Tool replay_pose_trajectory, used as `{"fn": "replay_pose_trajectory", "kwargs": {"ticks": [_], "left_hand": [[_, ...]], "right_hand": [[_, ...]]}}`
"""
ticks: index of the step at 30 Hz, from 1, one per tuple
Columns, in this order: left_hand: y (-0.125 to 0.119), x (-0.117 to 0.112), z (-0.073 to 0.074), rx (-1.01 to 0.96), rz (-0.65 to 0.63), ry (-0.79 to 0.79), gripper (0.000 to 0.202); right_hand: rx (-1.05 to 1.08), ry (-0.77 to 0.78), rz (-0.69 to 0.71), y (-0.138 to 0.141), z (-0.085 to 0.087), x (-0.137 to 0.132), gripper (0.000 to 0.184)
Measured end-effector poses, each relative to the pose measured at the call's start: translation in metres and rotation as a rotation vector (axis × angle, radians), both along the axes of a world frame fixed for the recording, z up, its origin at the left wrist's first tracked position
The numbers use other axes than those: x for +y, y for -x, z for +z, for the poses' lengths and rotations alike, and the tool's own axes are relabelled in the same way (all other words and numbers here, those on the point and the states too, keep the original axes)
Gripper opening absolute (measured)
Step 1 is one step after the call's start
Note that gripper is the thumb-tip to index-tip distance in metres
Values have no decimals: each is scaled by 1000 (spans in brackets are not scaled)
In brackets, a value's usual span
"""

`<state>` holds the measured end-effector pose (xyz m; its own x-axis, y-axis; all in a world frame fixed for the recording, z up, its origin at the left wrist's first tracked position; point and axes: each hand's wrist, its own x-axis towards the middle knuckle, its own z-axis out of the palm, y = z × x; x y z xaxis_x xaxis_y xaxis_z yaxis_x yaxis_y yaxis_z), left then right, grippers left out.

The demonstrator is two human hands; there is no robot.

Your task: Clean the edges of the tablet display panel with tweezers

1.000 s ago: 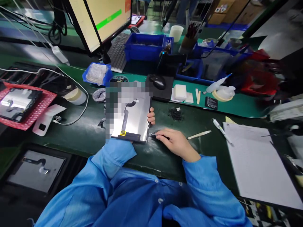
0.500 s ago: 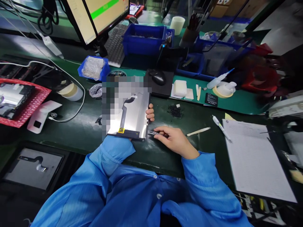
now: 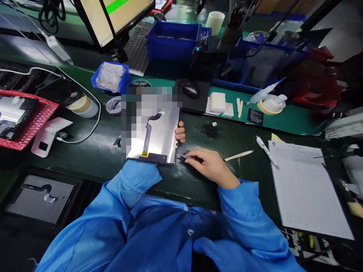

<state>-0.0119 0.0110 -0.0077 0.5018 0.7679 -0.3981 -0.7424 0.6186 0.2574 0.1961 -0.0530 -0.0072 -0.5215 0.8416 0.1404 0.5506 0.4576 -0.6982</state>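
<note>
My left hand (image 3: pixel 180 134) reaches under a silver display panel (image 3: pixel 160 139) and grips it, fingers curled over its right edge. The panel is tilted up off the dark green mat, with a black flex cable and a yellow tab on its back; its upper left part is blurred out. My right hand (image 3: pixel 208 165) rests on the mat and pinches metal tweezers (image 3: pixel 183 156), whose tips touch the panel's lower right corner.
A pile of black scraps (image 3: pixel 210 130), a cream spudger (image 3: pixel 238 155), a pen (image 3: pixel 266 146) and a paper sheet (image 3: pixel 307 189) lie to the right. A mouse (image 3: pixel 190 87), blue bins (image 3: pixel 172 44), keyboard and monitor stand behind. A tape roll (image 3: pixel 83 106) and red tray (image 3: pixel 27 126) are left.
The view has shifted slightly; the panel and both hands stay in nearly the same pose, the tweezers still at the panel's lower right corner.
</note>
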Motion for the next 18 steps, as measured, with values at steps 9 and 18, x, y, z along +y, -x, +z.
{"fn": "replay_pose_trajectory", "kwargs": {"ticks": [9,18], "left_hand": [[-1,3,13,107,8,105,37],[-2,0,21,110,4,102,42]], "right_hand": [[-18,65,-12,0,1,-1,18],[-21,44,9,0,1,0,19]]}}
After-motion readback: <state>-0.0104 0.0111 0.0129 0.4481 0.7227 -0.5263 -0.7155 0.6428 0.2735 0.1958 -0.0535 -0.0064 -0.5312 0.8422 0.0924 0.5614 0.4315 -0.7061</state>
